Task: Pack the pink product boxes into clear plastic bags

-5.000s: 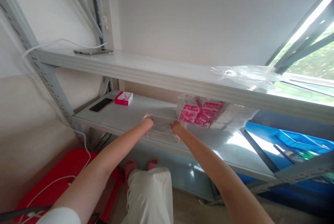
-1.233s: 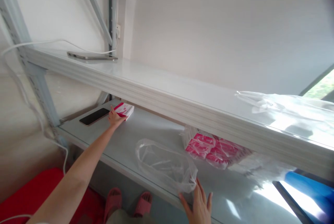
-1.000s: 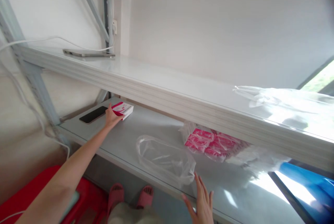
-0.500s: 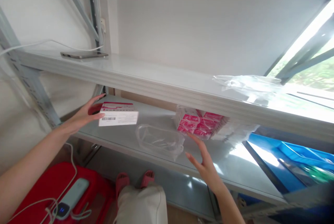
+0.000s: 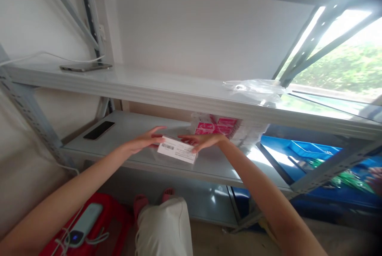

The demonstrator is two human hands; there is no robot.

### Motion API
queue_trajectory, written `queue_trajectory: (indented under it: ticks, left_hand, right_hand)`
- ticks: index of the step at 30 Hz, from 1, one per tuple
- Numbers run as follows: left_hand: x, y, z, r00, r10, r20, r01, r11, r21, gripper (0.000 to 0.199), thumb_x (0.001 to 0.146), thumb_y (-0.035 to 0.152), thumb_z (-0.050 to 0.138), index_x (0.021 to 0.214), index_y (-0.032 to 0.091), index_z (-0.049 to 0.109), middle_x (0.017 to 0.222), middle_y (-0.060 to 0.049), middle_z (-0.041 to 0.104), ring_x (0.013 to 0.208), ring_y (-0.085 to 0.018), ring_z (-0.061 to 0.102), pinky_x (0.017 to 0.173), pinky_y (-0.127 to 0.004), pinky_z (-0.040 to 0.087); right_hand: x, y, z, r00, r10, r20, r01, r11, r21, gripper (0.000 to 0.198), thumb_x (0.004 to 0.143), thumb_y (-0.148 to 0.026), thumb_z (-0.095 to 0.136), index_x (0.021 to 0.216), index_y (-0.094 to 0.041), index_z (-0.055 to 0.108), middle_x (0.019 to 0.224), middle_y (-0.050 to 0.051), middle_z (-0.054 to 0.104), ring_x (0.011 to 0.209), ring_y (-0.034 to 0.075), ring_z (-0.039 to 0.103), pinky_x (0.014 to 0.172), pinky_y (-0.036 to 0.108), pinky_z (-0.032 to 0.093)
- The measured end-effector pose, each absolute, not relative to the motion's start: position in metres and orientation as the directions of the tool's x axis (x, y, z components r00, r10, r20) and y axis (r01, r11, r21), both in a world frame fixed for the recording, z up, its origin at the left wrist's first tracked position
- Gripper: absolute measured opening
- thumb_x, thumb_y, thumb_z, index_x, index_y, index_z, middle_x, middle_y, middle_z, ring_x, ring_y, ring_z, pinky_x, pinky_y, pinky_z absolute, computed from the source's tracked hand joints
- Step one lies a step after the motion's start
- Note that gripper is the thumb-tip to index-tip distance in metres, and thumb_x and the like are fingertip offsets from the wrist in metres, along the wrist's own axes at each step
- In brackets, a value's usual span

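Fingers of both your hands meet on the small white box (image 5: 178, 149), held just above the lower shelf (image 5: 131, 126). Your left hand (image 5: 146, 141) grips its left end, fingers stretched along the far side and the thumb toward you; your right hand (image 5: 205, 141) closes on its right end the same way. The box sits between the two hands, barcode label facing up and toward you, tilted down a little to the right. A pink edge shows at its far left corner under your left fingers.

Progress, as a judgement: the box is picked up and in a two-handed hold, not set down. A clear plastic bag seems to lie on the shelf right beneath it, but it is too faint here to tell whether the box touches or enters it.

Outward: just beyond your right hand, the wrapped stack of pink boxes (image 5: 215, 124) sits far on the same shelf. A dark phone (image 5: 98, 130) lies well to the left. On the upper shelf (image 5: 167, 88), another phone (image 5: 85, 67) on a white cable at left, crumpled clear plastic (image 5: 253, 87) at right. Blue bins (image 5: 310, 150) stand to the right.
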State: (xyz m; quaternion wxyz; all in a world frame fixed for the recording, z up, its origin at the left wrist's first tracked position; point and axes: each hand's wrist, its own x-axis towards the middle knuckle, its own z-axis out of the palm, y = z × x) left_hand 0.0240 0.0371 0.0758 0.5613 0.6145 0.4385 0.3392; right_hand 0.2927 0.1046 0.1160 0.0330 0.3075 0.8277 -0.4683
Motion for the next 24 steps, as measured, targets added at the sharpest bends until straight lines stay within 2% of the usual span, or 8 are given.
queue_trajectory:
  ticks: [5,8,10,15,18,20,24]
  left_hand:
    - [0.024,0.072,0.057,0.465,0.87,-0.163,0.14,0.109,0.984,0.074,0.066,0.052,0.073,0.129,0.021,0.052,0.127,-0.009,0.059,0.12,-0.027,0.052,0.097,-0.035,0.043]
    - [0.027,0.091,0.046,0.523,0.837,-0.163,0.09,0.136,0.987,0.074,0.061,0.057,0.075,0.123,0.019,0.057,0.128,-0.01,0.059,0.121,-0.027,0.051,0.101,-0.037,0.04]
    - [0.027,0.1,0.038,0.562,0.811,-0.163,0.109,0.124,0.986,0.077,0.061,0.058,0.075,0.125,0.02,0.056,0.13,-0.01,0.058,0.122,-0.027,0.05,0.102,-0.037,0.039]
    - [0.025,0.112,0.024,0.6,0.784,-0.158,0.363,-0.09,0.927,0.075,0.067,0.051,0.074,0.133,0.022,0.05,0.136,-0.009,0.053,0.126,-0.026,0.047,0.105,-0.037,0.036]
    - [0.024,0.119,0.011,0.612,0.782,-0.115,0.408,-0.188,0.893,0.077,0.07,0.051,0.071,0.136,0.021,0.046,0.138,-0.011,0.049,0.127,-0.027,0.045,0.106,-0.038,0.036]
    - [0.024,0.123,-0.002,0.56,0.827,-0.049,0.413,-0.227,0.882,0.081,0.072,0.052,0.068,0.14,0.019,0.039,0.141,-0.013,0.045,0.129,-0.028,0.043,0.108,-0.04,0.034]
    - [0.025,0.118,-0.028,0.44,0.888,0.136,0.473,-0.358,0.805,0.083,0.081,0.047,0.06,0.148,0.019,0.019,0.147,-0.015,0.037,0.132,-0.027,0.039,0.112,-0.043,0.028]
  right_hand:
    - [0.291,0.136,0.112,-0.815,0.384,-0.433,0.527,0.183,-0.83,0.072,0.06,-0.026,0.079,0.127,-0.016,0.056,0.129,0.007,0.059,0.113,0.019,0.059,0.091,0.027,0.048]
    - [0.289,0.151,0.107,-0.82,0.337,-0.463,0.512,0.068,-0.857,0.065,0.06,-0.024,0.078,0.121,-0.013,0.06,0.122,0.01,0.063,0.103,0.019,0.064,0.084,0.027,0.052]
    - [0.287,0.157,0.103,-0.805,0.33,-0.492,0.53,0.03,-0.847,0.064,0.06,-0.023,0.077,0.121,-0.013,0.06,0.119,0.012,0.064,0.098,0.019,0.066,0.08,0.027,0.053]
    - [0.279,0.166,0.089,-0.684,0.472,-0.556,0.636,0.011,-0.772,0.069,0.057,-0.02,0.079,0.123,-0.019,0.06,0.119,0.008,0.064,0.096,0.019,0.067,0.077,0.025,0.055]
    - [0.277,0.171,0.074,-0.69,0.517,-0.507,0.608,0.033,-0.793,0.07,0.057,-0.016,0.078,0.124,-0.022,0.06,0.118,0.005,0.064,0.094,0.017,0.066,0.076,0.021,0.053]
    - [0.278,0.175,0.061,-0.713,0.541,-0.445,0.568,0.073,-0.82,0.066,0.059,-0.015,0.075,0.123,-0.019,0.06,0.117,0.005,0.064,0.09,0.015,0.066,0.074,0.018,0.051]
    - [0.283,0.184,0.04,-0.747,0.635,-0.195,0.427,0.235,-0.873,0.055,0.071,-0.024,0.063,0.123,-0.007,0.057,0.112,0.005,0.064,0.087,0.011,0.064,0.074,0.017,0.047]
